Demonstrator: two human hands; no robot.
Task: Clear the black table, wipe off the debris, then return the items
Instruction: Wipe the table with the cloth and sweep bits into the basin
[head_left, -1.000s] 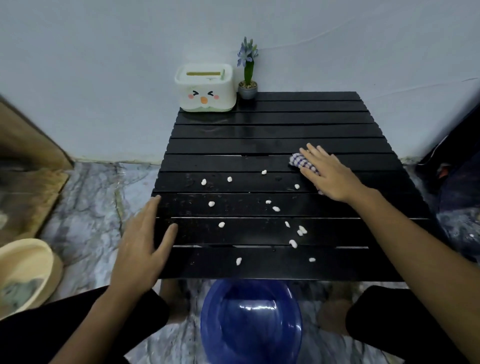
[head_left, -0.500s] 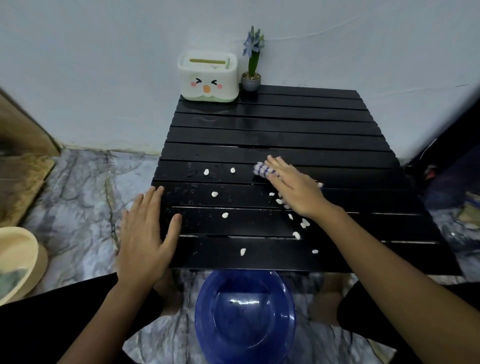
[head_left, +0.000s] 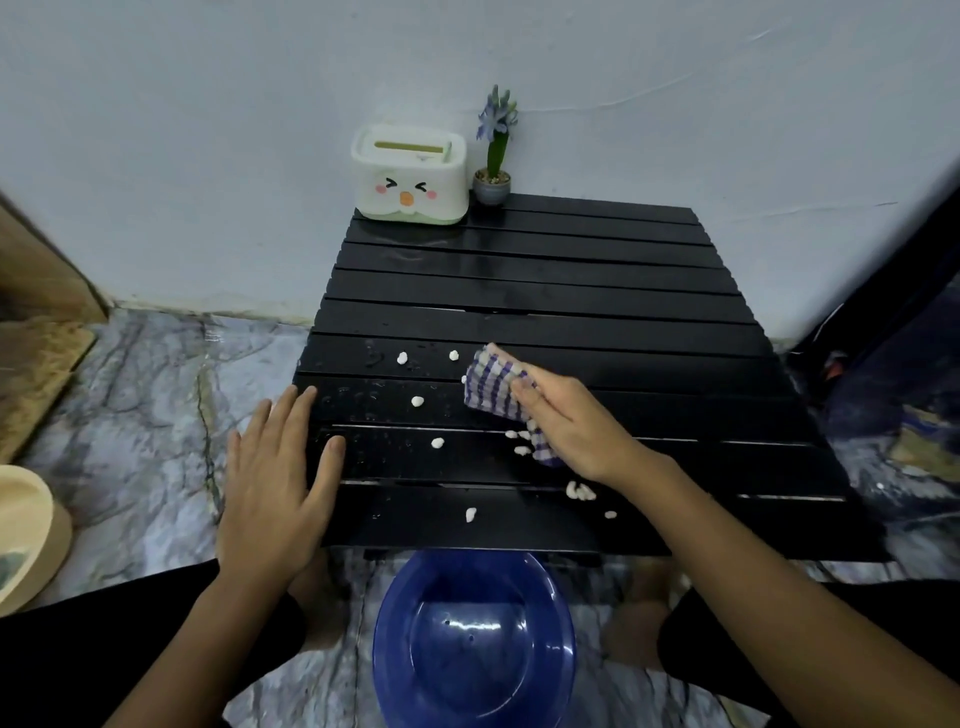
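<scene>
A low black slatted table (head_left: 597, 291) stands against the wall. Several small white debris pieces (head_left: 438, 442) lie scattered on its near slats. My right hand (head_left: 571, 426) presses a purple-and-white checked cloth (head_left: 491, 382) flat on the table, with debris bunched at the cloth's near edge. My left hand (head_left: 275, 478) rests flat, fingers spread, on the table's front left corner. A white tissue box with a cartoon face (head_left: 410, 176) and a small potted purple flower (head_left: 493, 156) stand at the far left corner.
A blue plastic basin (head_left: 475, 644) sits on the marble floor just below the table's front edge, between my knees. A beige bowl (head_left: 26, 535) lies on the floor at the left edge. Wooden boards (head_left: 36, 364) lean at the far left. Dark items fill the right side.
My right hand has dragged the cloth leftward and toward me across the slats, pushing several debris pieces along. The left hand has stayed on the front left corner.
</scene>
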